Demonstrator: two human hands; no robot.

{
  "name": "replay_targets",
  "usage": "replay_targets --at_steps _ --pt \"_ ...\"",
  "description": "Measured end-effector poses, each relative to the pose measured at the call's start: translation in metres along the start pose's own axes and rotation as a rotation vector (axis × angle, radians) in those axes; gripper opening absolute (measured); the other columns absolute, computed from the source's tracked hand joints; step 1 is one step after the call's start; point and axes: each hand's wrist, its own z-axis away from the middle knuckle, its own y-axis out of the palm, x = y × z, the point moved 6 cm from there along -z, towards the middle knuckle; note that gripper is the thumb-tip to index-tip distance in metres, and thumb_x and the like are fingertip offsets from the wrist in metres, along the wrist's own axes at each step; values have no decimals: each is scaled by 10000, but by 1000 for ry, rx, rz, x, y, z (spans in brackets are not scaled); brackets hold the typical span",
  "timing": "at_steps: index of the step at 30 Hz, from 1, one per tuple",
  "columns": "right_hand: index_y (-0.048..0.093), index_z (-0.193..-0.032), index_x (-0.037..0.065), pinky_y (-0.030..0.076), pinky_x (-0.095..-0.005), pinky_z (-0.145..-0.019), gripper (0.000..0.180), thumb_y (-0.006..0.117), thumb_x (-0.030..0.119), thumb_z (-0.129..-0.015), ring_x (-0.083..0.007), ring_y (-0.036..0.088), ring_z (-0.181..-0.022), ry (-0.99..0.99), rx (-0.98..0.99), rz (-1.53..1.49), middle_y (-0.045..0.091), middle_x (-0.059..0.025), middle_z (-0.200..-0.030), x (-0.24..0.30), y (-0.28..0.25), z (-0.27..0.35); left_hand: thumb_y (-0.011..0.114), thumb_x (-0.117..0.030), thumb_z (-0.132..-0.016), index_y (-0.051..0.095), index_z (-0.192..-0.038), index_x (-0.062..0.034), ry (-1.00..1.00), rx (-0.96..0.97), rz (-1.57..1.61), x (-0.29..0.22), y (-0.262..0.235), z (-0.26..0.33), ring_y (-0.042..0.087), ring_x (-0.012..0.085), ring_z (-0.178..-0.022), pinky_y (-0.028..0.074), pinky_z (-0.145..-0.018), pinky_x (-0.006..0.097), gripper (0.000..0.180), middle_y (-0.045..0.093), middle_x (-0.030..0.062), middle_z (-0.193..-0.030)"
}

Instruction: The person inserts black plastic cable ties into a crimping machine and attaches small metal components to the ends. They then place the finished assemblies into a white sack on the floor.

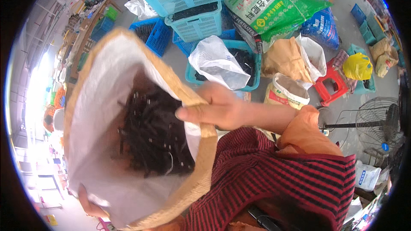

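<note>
A large tan woven sack [201, 162] with a white liner is held open close under my head. Inside it lies a heap of small black pieces [154, 132]. My right hand [214, 107] grips the sack's rim at the right side, thumb pressed on the edge. My left hand [87, 205] holds the rim at the lower left, mostly hidden behind the sack. My red and black striped sleeve and an orange sleeve cover show at lower right.
Behind the sack stand turquoise and blue plastic baskets [192, 0], some holding black pieces. A green fertilizer sack [274, 10], tan sacks [284, 57], a red stool [332, 83] and a floor fan [379, 117] lie to the right.
</note>
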Motion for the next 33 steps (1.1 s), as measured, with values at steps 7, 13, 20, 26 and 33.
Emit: replay_targets --at_steps 7,13,20,26,33 --pt "632 -601 -15 413 -333 -488 569 665 417 -971 -148 511 -479 -283 -120 173 554 -72 -505 40 -40 -94 663 -221 -911 507 -1281 -73 183 -48 466 -45 217 -46 585 315 -1198 501 -1022 440 428 540 244 -1326" --pt "624 -587 -18 382 -319 -442 572 717 433 -927 -120 472 -443 -147 -439 291 496 -49 -465 5 -83 -207 658 -219 -917 502 -1290 -97 -48 85 706 39 364 -132 558 300 -1238 467 -1053 453 422 518 224 -1371" --pt "642 -622 -12 440 -241 -383 537 705 416 -940 -139 599 -415 -1 -737 64 630 -72 -563 -84 -125 -352 646 -237 -930 489 -1315 -125 12 280 777 155 533 -223 520 278 -1296 422 -1093 470 430 483 203 -1437" --pt "597 -527 3 440 -318 -409 614 680 441 -950 -181 599 -411 194 -496 266 570 -107 -470 -147 -94 -505 641 -224 -901 529 -1277 -90 -427 388 775 298 601 -319 544 266 -1193 441 -1028 444 415 528 190 -1341" --pt "716 -710 -21 523 -392 -517 474 621 388 -929 -279 681 -536 396 -408 582 661 -160 -611 -312 -164 -614 614 -87 -843 633 -1159 28 -585 569 518 449 667 -386 595 275 -959 482 -899 380 337 629 176 -1102"
